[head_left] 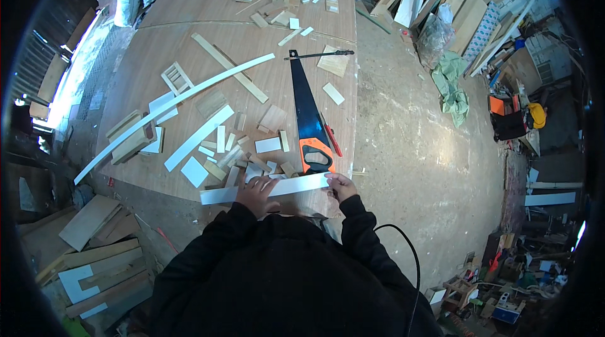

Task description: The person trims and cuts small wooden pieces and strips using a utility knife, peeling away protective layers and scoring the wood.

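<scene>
In front of me, along the near edge of the table, lies a narrow white-faced board [295, 186], held roughly level from left to right. My left hand [254, 196] is closed over it left of its middle, fingers on the far edge. My right hand [341, 188] pinches its right end. Just beyond the board is a handsaw [307, 102] with an orange and black handle, its blade pointing away from me. Beside the blade lies a slim red-handled tool [332, 138]. A thin dark bar-like tool [320, 55] crosses near the saw's tip.
Wood offcuts [233, 154] crowd the table [170, 44] beyond my left hand. One long white strip [183, 110] slants across the left side. Stacked boards [101, 242] lie on the floor at lower left. A black cable [413, 255] hangs by my right arm.
</scene>
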A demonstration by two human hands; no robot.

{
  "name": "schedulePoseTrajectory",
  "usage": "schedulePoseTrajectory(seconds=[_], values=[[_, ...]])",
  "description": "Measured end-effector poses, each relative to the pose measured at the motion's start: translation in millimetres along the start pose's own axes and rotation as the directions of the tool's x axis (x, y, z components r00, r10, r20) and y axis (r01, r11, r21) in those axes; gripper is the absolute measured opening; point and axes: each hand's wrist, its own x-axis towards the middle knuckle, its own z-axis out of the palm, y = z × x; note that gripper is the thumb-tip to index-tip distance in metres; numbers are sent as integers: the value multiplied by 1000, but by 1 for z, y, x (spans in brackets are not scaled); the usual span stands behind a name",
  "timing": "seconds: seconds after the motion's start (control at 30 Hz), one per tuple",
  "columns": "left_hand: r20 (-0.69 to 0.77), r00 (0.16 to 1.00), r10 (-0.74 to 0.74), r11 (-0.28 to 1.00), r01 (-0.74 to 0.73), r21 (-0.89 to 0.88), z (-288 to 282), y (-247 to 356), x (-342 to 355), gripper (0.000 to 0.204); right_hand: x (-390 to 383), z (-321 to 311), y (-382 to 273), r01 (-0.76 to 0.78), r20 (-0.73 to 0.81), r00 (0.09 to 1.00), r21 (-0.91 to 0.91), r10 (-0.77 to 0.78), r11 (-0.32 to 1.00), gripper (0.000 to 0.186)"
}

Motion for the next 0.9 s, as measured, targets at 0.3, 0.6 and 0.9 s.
schedulePoseTrajectory(seconds=[0.3,0.6,0.9], values=[[202,906,-372,842,421,-337,9,21,-13,29,75,-30,-70,217,-109,955,-377,-276,901,36],[241,657,-714,488,714,-502,-5,120,-59,43,146,-35,-40,208,85,918,-935,-388,288,48],[-75,677,-732,665,687,-292,41,189,-102,57,148,-19,-52,137,7,924,-939,-382,315,45]])
